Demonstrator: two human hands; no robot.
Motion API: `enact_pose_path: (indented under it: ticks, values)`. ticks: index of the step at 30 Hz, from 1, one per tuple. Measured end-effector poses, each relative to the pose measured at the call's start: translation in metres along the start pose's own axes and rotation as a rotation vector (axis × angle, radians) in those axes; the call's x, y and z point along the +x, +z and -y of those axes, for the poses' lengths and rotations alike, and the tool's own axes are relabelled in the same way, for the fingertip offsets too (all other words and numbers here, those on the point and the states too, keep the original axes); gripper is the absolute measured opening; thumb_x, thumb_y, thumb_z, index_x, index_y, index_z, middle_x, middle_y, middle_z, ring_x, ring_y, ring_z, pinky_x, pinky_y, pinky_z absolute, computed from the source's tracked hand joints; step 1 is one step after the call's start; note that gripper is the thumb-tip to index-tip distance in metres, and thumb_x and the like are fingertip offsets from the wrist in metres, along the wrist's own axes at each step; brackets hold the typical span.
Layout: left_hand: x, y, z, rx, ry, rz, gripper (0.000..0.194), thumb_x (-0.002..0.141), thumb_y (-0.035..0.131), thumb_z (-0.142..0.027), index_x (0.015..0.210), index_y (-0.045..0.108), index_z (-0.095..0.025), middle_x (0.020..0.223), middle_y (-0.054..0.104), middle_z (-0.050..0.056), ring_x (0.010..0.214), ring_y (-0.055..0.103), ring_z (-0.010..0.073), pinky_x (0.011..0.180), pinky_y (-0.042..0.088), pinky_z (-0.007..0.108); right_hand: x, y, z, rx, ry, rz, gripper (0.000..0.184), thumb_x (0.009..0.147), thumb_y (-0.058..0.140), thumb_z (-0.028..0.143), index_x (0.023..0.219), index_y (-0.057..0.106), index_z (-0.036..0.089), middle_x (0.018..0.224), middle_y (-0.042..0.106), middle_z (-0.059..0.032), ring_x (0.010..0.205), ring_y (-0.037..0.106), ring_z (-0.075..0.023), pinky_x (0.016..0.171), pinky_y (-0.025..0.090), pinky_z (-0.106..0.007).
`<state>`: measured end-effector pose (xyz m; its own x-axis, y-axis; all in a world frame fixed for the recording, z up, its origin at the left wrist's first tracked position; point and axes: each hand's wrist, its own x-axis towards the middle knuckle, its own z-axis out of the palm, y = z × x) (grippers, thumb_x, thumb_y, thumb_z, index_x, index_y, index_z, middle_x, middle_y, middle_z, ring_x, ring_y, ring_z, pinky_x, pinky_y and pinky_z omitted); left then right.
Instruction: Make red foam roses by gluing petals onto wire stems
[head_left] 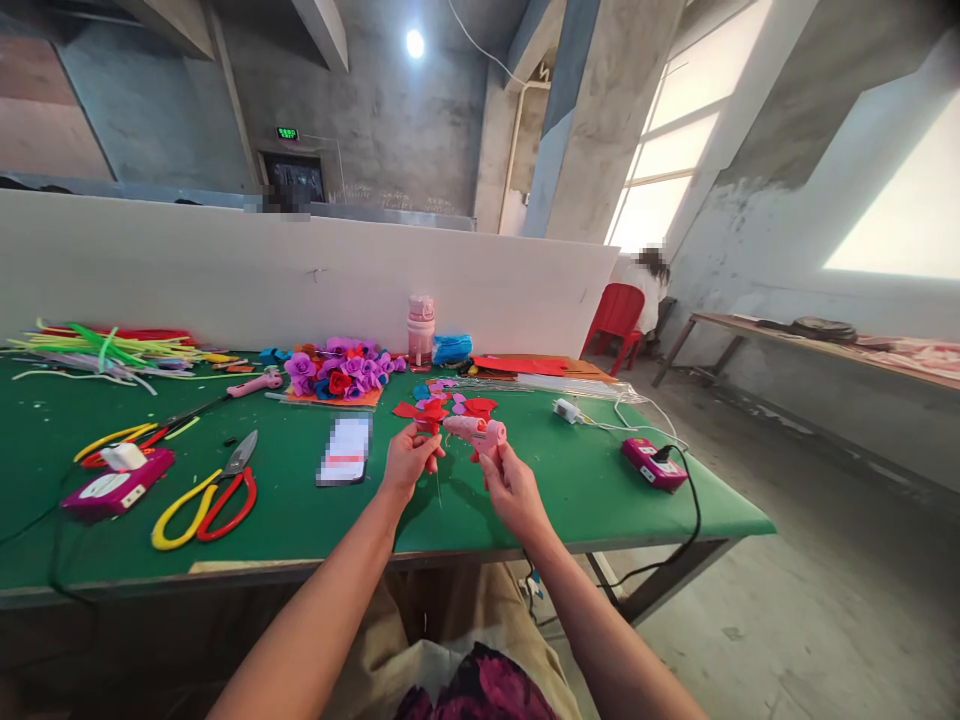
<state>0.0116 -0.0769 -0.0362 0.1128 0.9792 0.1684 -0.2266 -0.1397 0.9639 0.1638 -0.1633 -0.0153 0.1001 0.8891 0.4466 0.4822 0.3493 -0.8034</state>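
In the head view my left hand [411,462] pinches a red petal flower [421,412] with a thin stem hanging below it. My right hand [513,487] is wrapped round a pink hot glue gun [477,430]. The gun's nozzle points left and comes close to the flower; whether they touch I cannot tell. Just behind both hands lie loose red petals [478,406] and several purple and blue ones. A heap of purple, red and blue flowers [341,368] sits further back to the left.
Scissors [217,490], a phone [345,450] and a purple power strip [120,484] lie left on the green table [285,530]. Another power strip [652,464] with a cord is at the right. A pink bottle [421,335] stands before the white partition [337,270]. Someone sits beyond.
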Motion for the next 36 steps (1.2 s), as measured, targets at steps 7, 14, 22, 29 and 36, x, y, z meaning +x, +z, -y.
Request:
enact_pose_path:
  ticks: [7,14,22,29,36]
  values:
    - [-0.001,0.000,-0.002,0.000,0.002,-0.003,0.033,0.065,0.070,-0.037,0.085,0.057,-0.014,0.050,0.061,-0.004,0.032,0.044,0.0055,0.037,0.031,0.018,0.000,0.000,0.001,0.000,0.004,-0.001,0.024,0.089,0.039,0.039,0.084,0.050,0.019,0.064,0.051,0.0023,0.053,0.042,-0.0112,0.050,0.034,-0.022]
    - [-0.002,0.001,-0.003,-0.004,-0.002,-0.005,0.033,0.064,0.071,-0.036,0.084,0.057,-0.014,0.050,0.061,-0.004,0.032,0.044,0.0058,0.037,0.031,0.019,-0.001,-0.003,0.002,0.012,0.027,-0.006,0.024,0.088,0.041,0.041,0.081,0.050,0.020,0.060,0.050,0.0031,0.052,0.043,-0.0111,0.051,0.035,-0.022]
    - [-0.009,0.002,-0.017,-0.091,0.143,-0.015,0.026,0.070,0.069,-0.036,0.086,0.059,-0.017,0.060,0.064,-0.003,0.041,0.052,0.0080,0.045,0.041,0.022,-0.013,-0.050,-0.011,0.413,0.275,0.015,0.035,0.082,0.054,0.052,0.086,0.056,0.017,0.065,0.058,0.0002,0.050,0.044,-0.0090,0.047,0.035,-0.020]
    - [-0.019,0.005,-0.033,0.128,0.284,-0.048,0.019,0.069,0.070,-0.035,0.079,0.066,-0.019,0.065,0.068,0.001,0.052,0.060,0.0139,0.056,0.050,0.027,0.006,-0.095,-0.073,0.659,0.628,-0.108,0.029,0.070,0.074,0.040,0.079,0.056,0.019,0.054,0.055,0.0022,0.044,0.051,-0.0095,0.043,0.044,-0.020]
    - [-0.020,-0.001,-0.026,0.295,0.369,-0.054,0.013,0.069,0.068,-0.026,0.082,0.070,-0.023,0.064,0.069,0.001,0.061,0.064,0.0185,0.065,0.050,0.028,0.030,-0.103,-0.112,0.407,0.560,-0.156,0.041,0.060,0.075,0.051,0.072,0.061,0.014,0.050,0.052,0.0023,0.039,0.047,-0.0092,0.036,0.035,-0.021]
